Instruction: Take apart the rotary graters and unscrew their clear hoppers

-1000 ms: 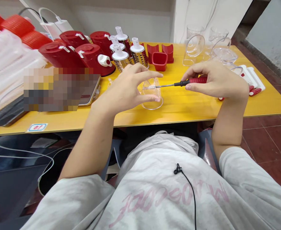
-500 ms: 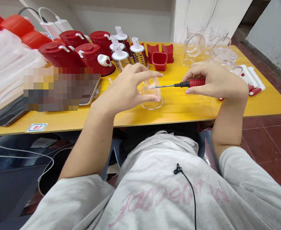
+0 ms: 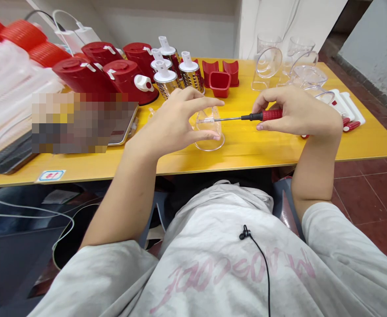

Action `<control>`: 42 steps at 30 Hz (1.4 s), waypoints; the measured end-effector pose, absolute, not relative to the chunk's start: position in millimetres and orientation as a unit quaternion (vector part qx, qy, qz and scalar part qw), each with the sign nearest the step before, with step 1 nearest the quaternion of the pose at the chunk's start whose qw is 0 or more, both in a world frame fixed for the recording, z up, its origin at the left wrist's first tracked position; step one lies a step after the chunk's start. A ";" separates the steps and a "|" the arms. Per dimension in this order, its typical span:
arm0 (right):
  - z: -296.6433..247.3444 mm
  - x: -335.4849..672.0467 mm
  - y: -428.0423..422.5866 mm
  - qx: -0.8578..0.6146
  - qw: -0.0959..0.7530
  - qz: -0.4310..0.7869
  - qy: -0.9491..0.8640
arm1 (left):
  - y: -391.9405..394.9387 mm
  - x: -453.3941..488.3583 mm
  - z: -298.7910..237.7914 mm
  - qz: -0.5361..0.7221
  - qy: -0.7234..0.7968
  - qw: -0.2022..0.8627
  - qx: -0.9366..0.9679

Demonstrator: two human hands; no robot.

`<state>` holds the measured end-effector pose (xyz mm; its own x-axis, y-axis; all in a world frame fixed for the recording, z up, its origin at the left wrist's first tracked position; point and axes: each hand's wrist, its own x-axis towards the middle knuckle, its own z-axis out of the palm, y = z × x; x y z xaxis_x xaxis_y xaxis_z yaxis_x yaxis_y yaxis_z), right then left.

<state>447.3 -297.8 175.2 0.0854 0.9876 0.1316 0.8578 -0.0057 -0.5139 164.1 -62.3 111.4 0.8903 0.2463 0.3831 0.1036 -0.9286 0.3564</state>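
Observation:
My left hand grips a clear plastic part with a round rim, its thumb and fingers on either side of it. The part rests on or just over the yellow table. In my right hand is a screwdriver with a red and black handle, held level by the fingertips and thumb. Its metal shaft points left, and the tip goes into the clear part between my left thumb and forefinger. Whether a screw sits at the tip is too small to tell.
Behind my hands stand red grater housings, metal grating drums with white stems and red square cups. Clear plastic parts and white pieces with red handles lie right. A tablet-like device is left. The table's front edge is near me.
The screwdriver handle and my right fingertips have shifted very slightly to the right. My left hand and the clear part have stayed in place.

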 end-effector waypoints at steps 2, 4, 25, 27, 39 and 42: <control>175.3 447.5 -298.2 -0.698 0.245 0.138 -0.659 | -62.3 164.6 110.9 0.217 0.094 0.163 0.958; 175.0 448.1 -298.6 -0.698 0.251 0.142 -0.655 | -62.4 164.9 110.6 0.217 0.097 0.162 0.958; 192.9 452.2 -329.9 -0.723 0.261 0.128 -0.627 | -95.1 158.3 142.7 0.262 0.111 0.177 0.942; 193.3 450.8 -330.0 -0.732 0.252 0.138 -0.618 | -98.9 158.6 142.9 0.279 0.112 0.175 0.938; 194.8 447.3 -329.6 -0.737 0.254 0.137 -0.611 | -95.8 156.9 134.3 0.225 0.126 0.144 0.955; 192.6 451.7 -331.2 -0.746 0.258 0.140 -0.597 | -89.9 163.8 153.2 0.246 0.161 0.158 0.943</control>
